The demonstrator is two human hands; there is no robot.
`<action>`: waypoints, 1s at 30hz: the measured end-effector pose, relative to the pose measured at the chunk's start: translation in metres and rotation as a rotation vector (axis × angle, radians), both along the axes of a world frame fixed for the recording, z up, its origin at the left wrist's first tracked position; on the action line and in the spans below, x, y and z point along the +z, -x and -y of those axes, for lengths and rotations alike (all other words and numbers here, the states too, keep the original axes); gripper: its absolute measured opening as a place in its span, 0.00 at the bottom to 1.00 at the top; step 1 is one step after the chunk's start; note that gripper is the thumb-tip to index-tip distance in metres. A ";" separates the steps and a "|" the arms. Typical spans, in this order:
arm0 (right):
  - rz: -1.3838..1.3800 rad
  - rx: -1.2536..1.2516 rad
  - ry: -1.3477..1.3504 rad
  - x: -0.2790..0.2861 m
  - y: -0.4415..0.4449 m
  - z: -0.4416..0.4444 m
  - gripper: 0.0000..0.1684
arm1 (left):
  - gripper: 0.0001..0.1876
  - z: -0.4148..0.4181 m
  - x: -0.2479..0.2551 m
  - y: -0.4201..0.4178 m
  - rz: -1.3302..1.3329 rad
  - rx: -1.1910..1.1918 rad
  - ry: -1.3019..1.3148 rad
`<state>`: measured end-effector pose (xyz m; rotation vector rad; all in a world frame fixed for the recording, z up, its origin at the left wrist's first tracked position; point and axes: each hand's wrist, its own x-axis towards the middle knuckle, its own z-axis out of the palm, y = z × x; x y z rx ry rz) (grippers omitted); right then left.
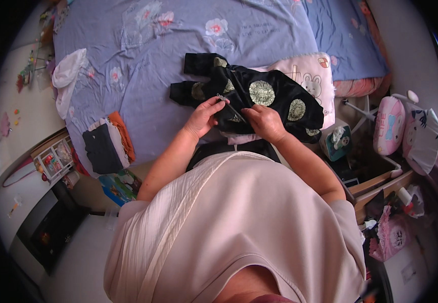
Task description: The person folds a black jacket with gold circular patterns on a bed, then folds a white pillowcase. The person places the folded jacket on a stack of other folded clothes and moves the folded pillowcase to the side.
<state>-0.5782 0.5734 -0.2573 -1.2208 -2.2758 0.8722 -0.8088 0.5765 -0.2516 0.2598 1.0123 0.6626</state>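
Before me on the bed lies a black shiny garment (238, 79) with round gold-patterned patches. Its two narrow black limbs, sleeves or legs, point left. My left hand (203, 118) pinches a small greyish trim or fastener (222, 97) at the garment's edge between thumb and fingertips. To the right, my right hand (266, 120) has its fingers curled onto the black cloth along the same edge. The fingertips of that hand are partly hidden against the fabric. Under the garment's right side is a pink pillow (323, 75) with a printed bunny.
Folded clothes (103, 149) in dark grey, pale and orange lie at the bed's left front edge. A white cloth (67, 81) rests farther left on the blue floral sheet (147, 49). Beside the bed at right are an open drawer (374, 180) and a pink cushion (389, 125).
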 end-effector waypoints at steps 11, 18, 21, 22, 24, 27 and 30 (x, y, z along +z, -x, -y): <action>-0.107 0.259 0.329 0.019 0.004 -0.019 0.14 | 0.09 0.013 0.011 -0.003 -0.479 0.032 -0.208; -0.538 0.211 0.409 0.077 0.022 -0.075 0.19 | 0.08 0.019 0.077 -0.018 -0.401 -0.278 -0.510; -0.652 0.377 0.716 0.068 0.026 -0.076 0.14 | 0.07 0.020 0.094 -0.026 -0.333 -0.325 -0.473; -0.695 0.369 0.863 0.068 0.026 -0.074 0.13 | 0.07 0.019 0.101 -0.027 -0.336 -0.313 -0.431; -0.818 0.303 1.055 0.073 0.026 -0.069 0.09 | 0.08 0.018 0.111 -0.028 -0.342 -0.289 -0.347; -0.878 -0.025 1.087 0.080 0.021 -0.058 0.09 | 0.09 0.020 0.110 -0.024 -0.294 -0.196 -0.294; -0.798 -0.098 1.023 0.082 0.007 -0.051 0.07 | 0.11 0.020 0.114 -0.020 -0.210 -0.113 -0.207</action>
